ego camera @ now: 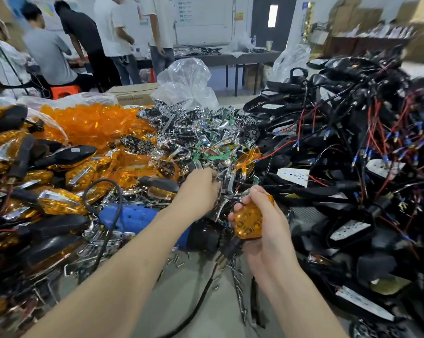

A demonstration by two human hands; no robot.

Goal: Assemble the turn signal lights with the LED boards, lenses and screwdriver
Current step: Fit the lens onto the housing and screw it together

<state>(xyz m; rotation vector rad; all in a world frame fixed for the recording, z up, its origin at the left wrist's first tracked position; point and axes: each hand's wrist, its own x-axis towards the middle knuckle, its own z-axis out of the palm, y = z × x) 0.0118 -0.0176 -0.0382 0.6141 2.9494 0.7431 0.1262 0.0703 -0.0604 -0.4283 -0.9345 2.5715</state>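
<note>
My right hand (pixel 267 215) grips a turn signal light with an amber lens (pixel 248 222); its black stem and wire hang below the palm. My left hand (pixel 201 189) reaches forward into the heap of chrome reflectors and green LED boards (pixel 206 142), fingers buried among the parts, and what they hold is hidden. A blue electric screwdriver (pixel 142 218) lies on the table under my left forearm, its black cord looping to the left. Loose screws (pixel 179 259) lie scattered near it.
Finished amber lights (pixel 35 191) are piled at the left, loose amber lenses (pixel 91 123) behind them. Black housings with red and black wires (pixel 352 167) fill the right. A clear plastic bag (pixel 186 81) stands behind the heap. Several people work at tables in the background.
</note>
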